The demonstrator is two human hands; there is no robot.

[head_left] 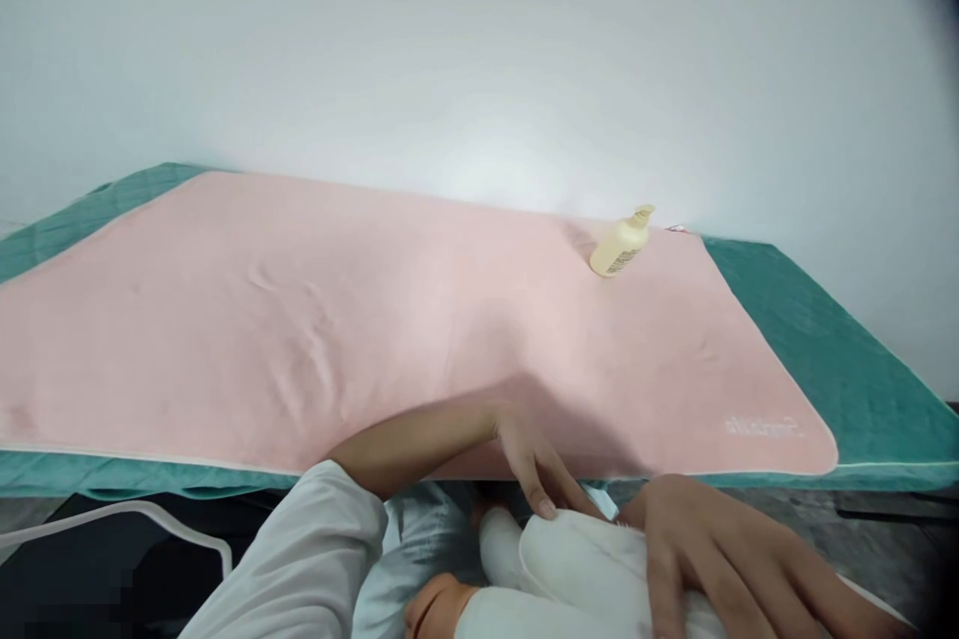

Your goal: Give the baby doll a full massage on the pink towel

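Close against me at the bottom of the head view is what looks like a baby doll (554,609) in white clothing, with a bare skin-toned foot (439,607) sticking out. My left hand (535,469) reaches around it from the far side, thumb and fingers closed on the white cloth. Over its right part lies my right hand (719,549), fingers a little apart and curved down onto the clothing. The doll's upper part is out of view. A small pale-blue and white piece (601,501) shows between my hands; its kind is unclear.
A pink mat (420,290) covers most of a green quilted bed or table top (816,339) before me. On the mat's far right stands a pale yellow pump bottle (620,245). Behind is a white wall (450,50). A white curved bar (150,509) is at lower left.
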